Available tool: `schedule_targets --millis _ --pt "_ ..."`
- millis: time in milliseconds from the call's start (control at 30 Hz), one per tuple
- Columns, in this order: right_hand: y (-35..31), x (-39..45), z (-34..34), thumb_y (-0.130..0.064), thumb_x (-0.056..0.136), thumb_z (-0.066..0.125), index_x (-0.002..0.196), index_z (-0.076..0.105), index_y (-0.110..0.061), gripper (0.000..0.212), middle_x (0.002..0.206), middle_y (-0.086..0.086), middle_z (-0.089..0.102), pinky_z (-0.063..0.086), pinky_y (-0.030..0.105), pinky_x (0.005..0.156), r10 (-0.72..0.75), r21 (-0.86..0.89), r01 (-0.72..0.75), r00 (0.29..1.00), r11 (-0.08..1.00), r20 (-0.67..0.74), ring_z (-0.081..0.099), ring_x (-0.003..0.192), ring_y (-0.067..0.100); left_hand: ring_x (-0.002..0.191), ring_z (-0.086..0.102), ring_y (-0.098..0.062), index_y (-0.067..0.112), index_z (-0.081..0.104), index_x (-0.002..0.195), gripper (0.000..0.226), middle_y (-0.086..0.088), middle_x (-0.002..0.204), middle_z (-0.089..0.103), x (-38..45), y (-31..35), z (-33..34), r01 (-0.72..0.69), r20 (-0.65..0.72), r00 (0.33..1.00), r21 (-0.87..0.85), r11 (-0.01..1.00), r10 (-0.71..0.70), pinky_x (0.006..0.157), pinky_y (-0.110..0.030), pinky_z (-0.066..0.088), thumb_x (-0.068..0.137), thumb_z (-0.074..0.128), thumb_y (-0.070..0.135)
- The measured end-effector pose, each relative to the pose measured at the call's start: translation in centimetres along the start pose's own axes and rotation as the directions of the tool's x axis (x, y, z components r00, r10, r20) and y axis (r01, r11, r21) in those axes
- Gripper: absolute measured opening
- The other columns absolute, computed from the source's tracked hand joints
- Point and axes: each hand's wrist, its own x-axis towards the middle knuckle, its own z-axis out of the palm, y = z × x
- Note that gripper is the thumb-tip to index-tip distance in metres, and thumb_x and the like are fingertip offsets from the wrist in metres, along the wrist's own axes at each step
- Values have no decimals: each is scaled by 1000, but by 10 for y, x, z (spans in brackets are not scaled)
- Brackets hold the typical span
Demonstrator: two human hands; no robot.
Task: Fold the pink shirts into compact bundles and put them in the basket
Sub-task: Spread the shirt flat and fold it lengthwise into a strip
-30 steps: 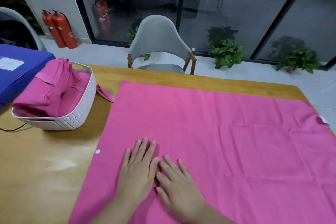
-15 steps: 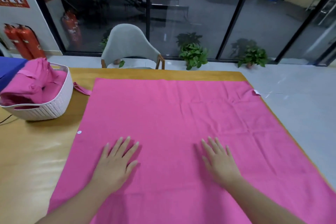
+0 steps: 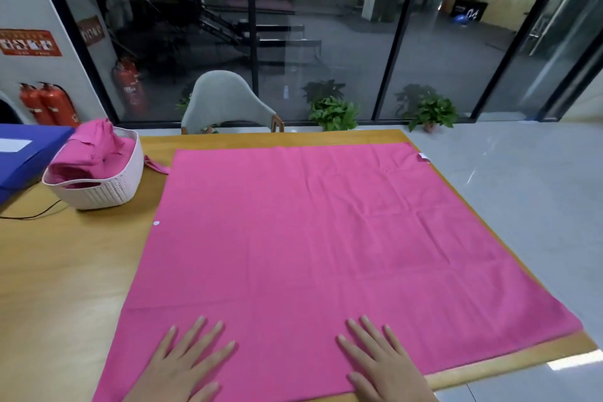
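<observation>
beyond the table (image 3: 65, 271): a grey chair (image 3: 228, 101), two plants (image 3: 334, 112) right of it, extinguishers (image 3: 49, 104) left, blue box (image 3: 29, 150) on its left edge.

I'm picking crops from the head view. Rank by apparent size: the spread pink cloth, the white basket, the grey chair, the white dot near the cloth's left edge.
1. Spread pink cloth
2. Grey chair and white basket: they look about alike, and the chair stands farther off, so unranked.
4. White dot
</observation>
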Motion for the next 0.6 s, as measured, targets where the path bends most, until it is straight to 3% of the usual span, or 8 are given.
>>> schedule_targets --millis 200,300,333,400,467,500,567,600 --pt "-7 -17 -6 -57 97 17 148 14 -45 52 159 -12 6 12 28 111 5 80 -8 999 997 43 8 146 10 147 0 -20 36 33 141 51 0 160 6 -30 1 -12 35 59 998 -61 998 -31 114 -46 -1 97 19 56" --pt "1 -13 -18 -58 98 18 138 20 -60 41 144 -29 34 39 19 100 83 205 -90 996 975 40 35 131 -3 141 18 -10 48 36 137 46 19 149 31 -38 1 -24 128 133 986 -183 975 -105 112 -37 5 98 15 58" --pt "3 -7 -26 -60 96 20 135 30 -60 40 134 -29 46 46 22 96 95 272 -106 994 957 51 44 121 -4 135 21 0 54 40 133 48 27 143 34 -36 1 -27 162 81 986 -252 954 -146 111 -38 9 96 10 61" --pt "8 8 -40 -59 91 27 130 50 -42 48 124 -18 58 42 28 99 62 318 -73 997 945 44 48 112 2 115 29 9 55 57 109 54 34 120 46 -26 4 -37 202 -58 970 -338 919 -235 98 -42 31 93 6 64" --pt "9 24 -53 -42 91 32 129 56 -24 49 126 -6 59 37 28 103 83 343 -100 994 934 64 49 115 11 89 41 4 41 62 79 44 27 85 51 -4 10 -50 187 -104 964 -390 902 -245 72 -34 45 96 23 55" --pt "9 34 -57 -34 92 35 130 55 -20 45 129 -3 57 34 29 106 88 314 -102 994 944 58 48 119 15 83 48 0 37 61 75 36 22 79 50 11 16 -58 182 -99 967 -384 905 -237 66 -33 48 92 32 50" --pt "6 49 -56 -28 95 38 139 46 -19 46 143 -1 45 26 28 113 67 270 -80 996 960 59 38 133 19 99 63 -12 36 64 96 36 14 104 60 39 37 -77 190 -28 977 -340 921 -212 74 -40 52 82 34 49" --pt "5 54 -52 -30 96 37 144 39 -21 49 151 -1 34 19 30 115 71 243 -89 994 966 84 28 140 18 125 51 -16 37 56 122 52 10 135 50 53 49 -77 179 -13 981 -334 926 -194 89 -47 47 82 27 52"
